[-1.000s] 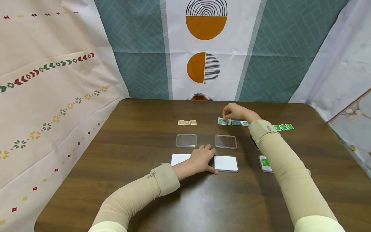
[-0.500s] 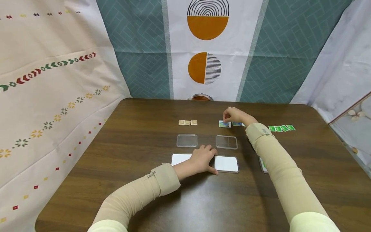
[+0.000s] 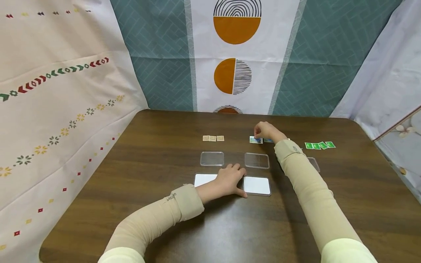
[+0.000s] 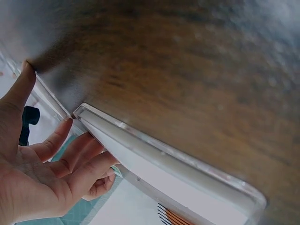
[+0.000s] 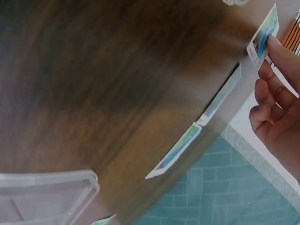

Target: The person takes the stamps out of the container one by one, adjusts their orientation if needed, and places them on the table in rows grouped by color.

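Note:
My right hand (image 3: pixel 265 130) is at the back of the table, pinching a blue-and-green postage stamp (image 5: pixel 264 37) between thumb and forefinger. In the right wrist view the stamp is tilted, close over the table. Two similar stamps, one nearer (image 5: pixel 222 96) and one farther (image 5: pixel 177 152), lie in line beside it. My left hand (image 3: pixel 227 179) rests with fingers spread between two shallow clear cases holding white inserts. Its thumb and fingertips are at the left edge of the right case (image 3: pixel 256 185), while the wrist partly covers the left case (image 3: pixel 204 179).
Two clear lids, left (image 3: pixel 212 159) and right (image 3: pixel 257 160), lie beyond the cases. Three beige stamps (image 3: pixel 212 138) sit at back left, several green stamps (image 3: pixel 316 146) at back right. Another clear lid (image 3: pixel 314 164) is partly behind the right sleeve (image 3: pixel 306 182).
The right hand, with its stamp, has moved slightly nearer and lower. The right forearm has swung left, uncovering the green stamps and hiding the right-hand case. The left hand has stayed put.

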Motion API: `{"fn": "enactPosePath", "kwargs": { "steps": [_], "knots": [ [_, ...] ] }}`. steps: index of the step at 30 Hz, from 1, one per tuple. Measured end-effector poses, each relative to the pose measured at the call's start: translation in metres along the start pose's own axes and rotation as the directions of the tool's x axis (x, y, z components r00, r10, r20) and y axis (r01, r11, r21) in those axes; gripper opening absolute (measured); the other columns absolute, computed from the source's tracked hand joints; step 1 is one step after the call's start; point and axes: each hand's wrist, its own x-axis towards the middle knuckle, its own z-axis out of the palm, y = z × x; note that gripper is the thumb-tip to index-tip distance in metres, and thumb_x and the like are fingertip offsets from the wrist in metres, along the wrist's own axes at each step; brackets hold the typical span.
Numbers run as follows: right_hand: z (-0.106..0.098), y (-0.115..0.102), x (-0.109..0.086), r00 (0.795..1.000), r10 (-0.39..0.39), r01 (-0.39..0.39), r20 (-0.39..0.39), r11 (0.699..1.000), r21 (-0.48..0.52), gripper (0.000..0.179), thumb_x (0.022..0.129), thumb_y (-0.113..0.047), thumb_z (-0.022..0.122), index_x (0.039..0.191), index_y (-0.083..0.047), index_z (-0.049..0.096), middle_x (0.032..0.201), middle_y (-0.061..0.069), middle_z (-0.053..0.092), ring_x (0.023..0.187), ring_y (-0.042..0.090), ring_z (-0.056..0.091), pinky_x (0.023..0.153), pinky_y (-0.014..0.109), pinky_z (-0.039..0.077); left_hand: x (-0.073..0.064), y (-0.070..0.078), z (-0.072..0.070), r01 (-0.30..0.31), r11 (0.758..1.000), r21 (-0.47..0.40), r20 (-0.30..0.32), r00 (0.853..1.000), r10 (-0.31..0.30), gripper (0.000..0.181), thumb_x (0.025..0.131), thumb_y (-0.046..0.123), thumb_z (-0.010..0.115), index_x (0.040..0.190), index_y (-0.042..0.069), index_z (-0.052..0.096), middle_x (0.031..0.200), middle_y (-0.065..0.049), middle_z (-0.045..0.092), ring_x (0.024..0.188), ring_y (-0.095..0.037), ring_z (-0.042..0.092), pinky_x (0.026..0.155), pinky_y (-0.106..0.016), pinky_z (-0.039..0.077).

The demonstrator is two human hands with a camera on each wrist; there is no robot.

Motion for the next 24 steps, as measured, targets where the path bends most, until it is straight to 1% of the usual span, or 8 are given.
{"fn": "enactPosePath", "kwargs": {
  "steps": [3, 8, 13, 19, 24],
  "knots": [
    [0.0034, 0.0003, 0.0007, 1.0, 0.027, -0.027, -0.009, 1.0, -0.008, 0.01, 0.086, -0.006, 0.066, 0.078, 0.0, 0.063, 0.079, 0.012, 0.063, 0.073, 0.023, 0.054, 0.073, 0.039, 0.046, -0.0001, 0.0008, -0.0002, -0.002, 1.0, 0.0, 0.005, 1.0, 0.002, 0.071, 0.062, 0.06, 0.076, 0.116, 0.018, 0.059, 0.105, 0.0, 0.057, 0.094, -0.019, 0.056, 0.065, -0.032, 0.051],
    [0.0052, -0.0012, 0.0003, 0.999, 0.049, -0.05, -0.023, 0.998, -0.024, 0.011, 0.086, -0.007, 0.066, 0.078, -0.001, 0.063, 0.085, 0.015, 0.064, 0.078, 0.026, 0.057, 0.076, 0.042, 0.047, -0.0004, 0.0013, 0.0006, 0.004, 1.0, 0.003, 0.011, 1.0, -0.004, 0.07, 0.062, 0.061, 0.076, 0.116, 0.019, 0.059, 0.105, 0.001, 0.057, 0.095, -0.019, 0.056, 0.065, -0.032, 0.051],
    [0.0027, -0.0033, 0.0003, 0.995, 0.078, -0.081, -0.066, 0.996, -0.04, 0.011, 0.085, -0.007, 0.067, 0.078, 0.0, 0.064, 0.086, 0.016, 0.065, 0.08, 0.028, 0.057, 0.079, 0.045, 0.047, 0.001, 0.0006, -0.0004, 0.008, 1.0, 0.008, -0.007, 1.0, -0.008, 0.07, 0.062, 0.061, 0.077, 0.114, 0.019, 0.059, 0.105, 0.001, 0.057, 0.095, -0.019, 0.056, 0.065, -0.033, 0.051],
    [0.0018, -0.0025, 0.0, 0.992, 0.102, -0.105, -0.078, 0.994, -0.034, 0.01, 0.085, -0.008, 0.067, 0.079, 0.0, 0.064, 0.088, 0.016, 0.064, 0.082, 0.029, 0.057, 0.079, 0.045, 0.047, 0.0015, 0.0006, -0.002, 0.003, 1.0, 0.012, -0.007, 1.0, -0.003, 0.07, 0.062, 0.061, 0.077, 0.115, 0.019, 0.06, 0.105, 0.001, 0.057, 0.095, -0.019, 0.057, 0.065, -0.032, 0.051],
    [0.0047, 0.0003, -0.0003, 0.992, 0.096, -0.098, -0.078, 0.995, -0.029, 0.011, 0.085, -0.007, 0.068, 0.077, -0.001, 0.063, 0.088, 0.016, 0.065, 0.082, 0.029, 0.058, 0.079, 0.045, 0.048, 0.0013, 0.0017, -0.001, 0.004, 1.0, 0.013, 0.0, 1.0, -0.004, 0.069, 0.062, 0.061, 0.076, 0.114, 0.019, 0.06, 0.104, 0.001, 0.057, 0.094, -0.018, 0.056, 0.064, -0.031, 0.05]
  ]
}}
